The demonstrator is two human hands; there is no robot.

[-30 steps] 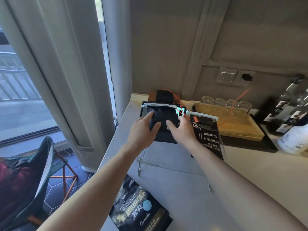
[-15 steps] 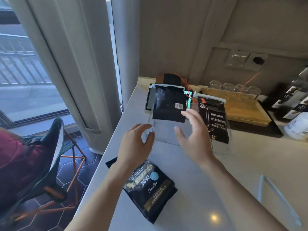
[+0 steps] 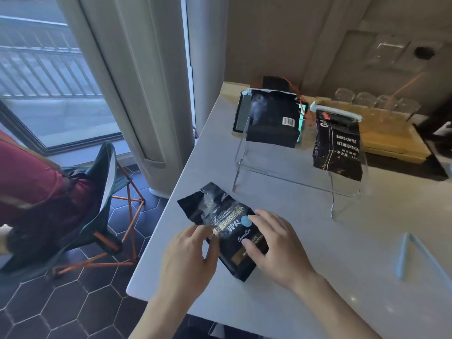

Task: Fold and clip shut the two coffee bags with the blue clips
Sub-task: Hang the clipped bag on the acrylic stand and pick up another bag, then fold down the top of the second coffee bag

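Two coffee bags already sit on the clear acrylic stand (image 3: 297,178) well beyond my fingertips: the plain black bag with the barcode (image 3: 272,118) on its left side and the "BAKED COFFEE" bag (image 3: 338,145) on its right, each with a pale blue clip across its folded top, so I judge those two closed. The bag under my hands, the "Charcoal Fire" coffee bag (image 3: 220,223), lies flat on the white counter (image 3: 318,253) with its crumpled top pointing away from me and to the left, unfolded and with no clip on it, so folding and clipping it looks to be what is left. A spare blue clip (image 3: 413,255) lies open in a V on the counter well to the right of my right hand. My left hand (image 3: 189,258) is at the bag's left edge, fingers curled with the thumb and forefinger seeming to pinch that edge, though I cannot be sure how firmly. My right hand (image 3: 274,243) lies across the bag's lower right part, fingers spread and nearly straight, pressing it down rather than grasping. Both forearms reach forward from the bottom of the view, wrists low over the counter.
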